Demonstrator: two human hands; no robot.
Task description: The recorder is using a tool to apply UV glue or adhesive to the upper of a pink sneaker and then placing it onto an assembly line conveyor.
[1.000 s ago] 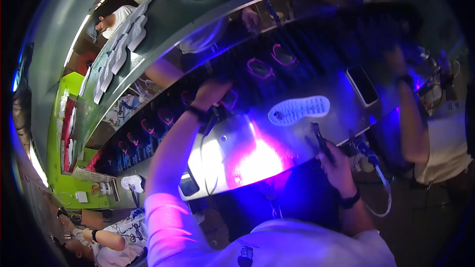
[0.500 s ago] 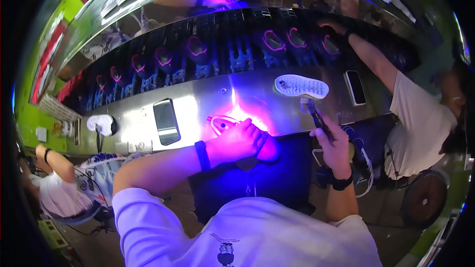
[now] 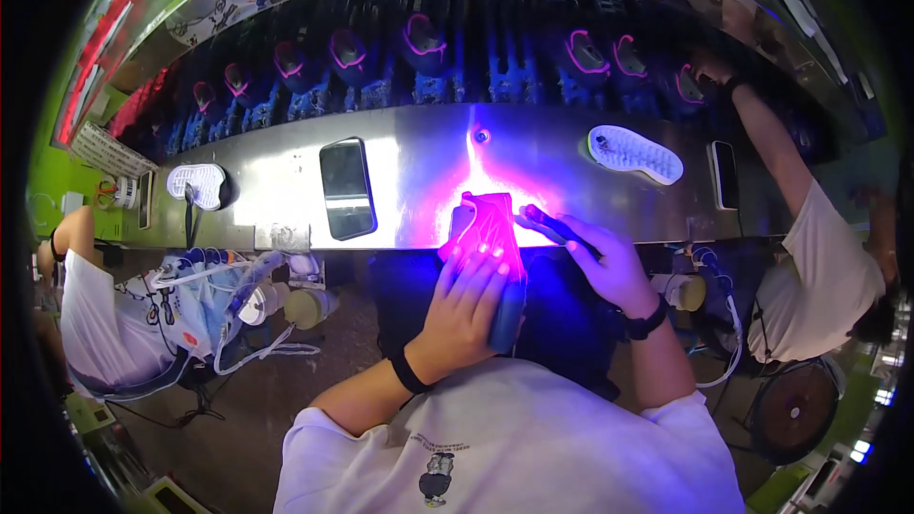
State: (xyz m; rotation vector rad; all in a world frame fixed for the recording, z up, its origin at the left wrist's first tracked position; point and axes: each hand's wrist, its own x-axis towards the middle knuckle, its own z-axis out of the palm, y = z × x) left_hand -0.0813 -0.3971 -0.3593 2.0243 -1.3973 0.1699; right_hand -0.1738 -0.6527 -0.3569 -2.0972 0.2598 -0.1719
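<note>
On the far left, a white shirt (image 3: 90,309) is being worn by a co-worker beside the bench (image 3: 419,162). A white shoe bottom (image 3: 198,177) is being carried by the bench, and a thin dark stick (image 3: 190,217) is lying partly on it. More to the right, a black phone (image 3: 347,188) is lying near the front edge, and a row of dark shoes with pink rims (image 3: 424,41) is being seen across the back. In the middle, one shoe (image 3: 493,219) is being lit by bright pink light at the front edge, and its near end is sticking out past it. The shoe is being partly covered by the left hand (image 3: 465,314); its fingers (image 3: 469,276) are being held almost straight, a little apart, flat on it. The thumb is being hidden, so a grip cannot be told. Just right, a dark brush (image 3: 550,222) is being held by the right hand (image 3: 614,266), with fingers curled around it. Its tip is being pointed at the shoe, close by. Farther right, a second white shoe bottom (image 3: 636,154) and a second phone (image 3: 725,174) are lying, and another co-worker's arm (image 3: 773,138) is being stretched toward the row.
</note>
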